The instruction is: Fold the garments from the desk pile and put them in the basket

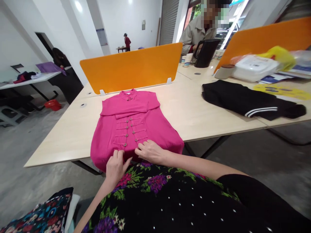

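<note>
A bright pink shirt (pixel 164 124) with a stand collar and knotted button loops lies spread on the table, its sleeves folded across the chest. Its lower part hangs over the table's front edge. My left hand (pixel 116 166) grips the front placket near the hem on the left side, thumb apart from the curled fingers. On the other side of the front opening, my right hand (pixel 150 151) pinches the opposite placket edge. The fabric between the two hands is parted and looks dark inside.
An orange divider (pixel 133 69) stands behind the shirt on the pale wooden table (pixel 60 139). To the right lie a black garment (pixel 238 98) with white stripes and a white plastic container (pixel 255 66). A person (pixel 194 35) sits beyond a black pitcher (pixel 207 53). Folded patterned cloth (pixel 43 213) is at lower left.
</note>
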The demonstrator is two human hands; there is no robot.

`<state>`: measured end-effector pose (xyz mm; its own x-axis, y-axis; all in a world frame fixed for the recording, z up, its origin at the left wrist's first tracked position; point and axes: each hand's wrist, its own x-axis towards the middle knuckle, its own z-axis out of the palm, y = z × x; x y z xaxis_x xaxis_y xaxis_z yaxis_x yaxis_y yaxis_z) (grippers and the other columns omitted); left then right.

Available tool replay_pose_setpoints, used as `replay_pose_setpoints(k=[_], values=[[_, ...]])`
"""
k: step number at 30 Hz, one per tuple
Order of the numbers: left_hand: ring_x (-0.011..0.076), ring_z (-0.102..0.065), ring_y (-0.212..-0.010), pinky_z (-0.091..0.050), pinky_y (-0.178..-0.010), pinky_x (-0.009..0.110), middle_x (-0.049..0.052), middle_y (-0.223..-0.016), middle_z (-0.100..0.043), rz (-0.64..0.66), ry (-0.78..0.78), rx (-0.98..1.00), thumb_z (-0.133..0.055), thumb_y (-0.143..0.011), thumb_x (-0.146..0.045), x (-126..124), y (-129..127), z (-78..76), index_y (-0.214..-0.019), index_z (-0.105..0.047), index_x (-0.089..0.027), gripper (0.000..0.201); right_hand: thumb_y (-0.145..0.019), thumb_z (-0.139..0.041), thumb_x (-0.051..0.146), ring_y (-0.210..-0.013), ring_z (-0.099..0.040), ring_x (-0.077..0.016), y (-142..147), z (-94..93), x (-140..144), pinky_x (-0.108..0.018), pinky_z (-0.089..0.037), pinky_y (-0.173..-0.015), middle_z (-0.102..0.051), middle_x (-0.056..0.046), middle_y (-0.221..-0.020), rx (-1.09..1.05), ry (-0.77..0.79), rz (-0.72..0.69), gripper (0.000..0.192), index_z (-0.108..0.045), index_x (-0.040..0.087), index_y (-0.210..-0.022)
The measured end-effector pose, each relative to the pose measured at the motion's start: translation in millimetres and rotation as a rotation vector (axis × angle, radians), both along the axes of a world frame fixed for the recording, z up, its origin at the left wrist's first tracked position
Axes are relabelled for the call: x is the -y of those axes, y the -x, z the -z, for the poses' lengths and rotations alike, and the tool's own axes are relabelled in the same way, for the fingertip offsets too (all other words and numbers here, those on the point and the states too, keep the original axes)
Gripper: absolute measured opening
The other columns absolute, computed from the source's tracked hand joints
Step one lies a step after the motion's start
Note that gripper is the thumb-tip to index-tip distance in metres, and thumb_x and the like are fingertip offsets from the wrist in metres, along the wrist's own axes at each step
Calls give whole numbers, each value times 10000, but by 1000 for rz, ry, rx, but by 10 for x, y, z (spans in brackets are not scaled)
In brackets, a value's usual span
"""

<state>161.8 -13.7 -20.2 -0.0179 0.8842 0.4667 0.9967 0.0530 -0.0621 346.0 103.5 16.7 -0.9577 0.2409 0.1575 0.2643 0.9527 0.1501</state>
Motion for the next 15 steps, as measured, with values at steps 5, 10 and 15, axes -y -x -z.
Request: replay_pose_setpoints(k=[5,10,15], values=[[184,-616,-659,-424,-617,274,58,-819,-645,-110,-61,234,-383,-896,-172,20,17,-37,-1112,-490,-150,242,-863,-431,103,-734,-545,-180,2,-29,-22,-289,-348,-635,-605,-85,-894,-101,150,142,170,-559,151,-964],[168,-621,-605,-364,-550,247,9,-686,-628,-223,64,379,-402,-943,-312,52,72,-381,-921,-530,-201,170,-769,-435,54,-693,-494,-149,-7,-163,-94,-249,-352,-638,-571,-29,-803,-397,482,163,164,-501,175,-857],[157,-615,-665,-389,-605,248,20,-724,-617,-20,129,252,-341,-965,-365,-37,-96,-574,-880,-558,-198,287,-722,-422,45,-680,-457,-136,88,-232,-68,-235,-362,-652,-520,-6,-754,-598,643,39,166,-464,187,-796]])
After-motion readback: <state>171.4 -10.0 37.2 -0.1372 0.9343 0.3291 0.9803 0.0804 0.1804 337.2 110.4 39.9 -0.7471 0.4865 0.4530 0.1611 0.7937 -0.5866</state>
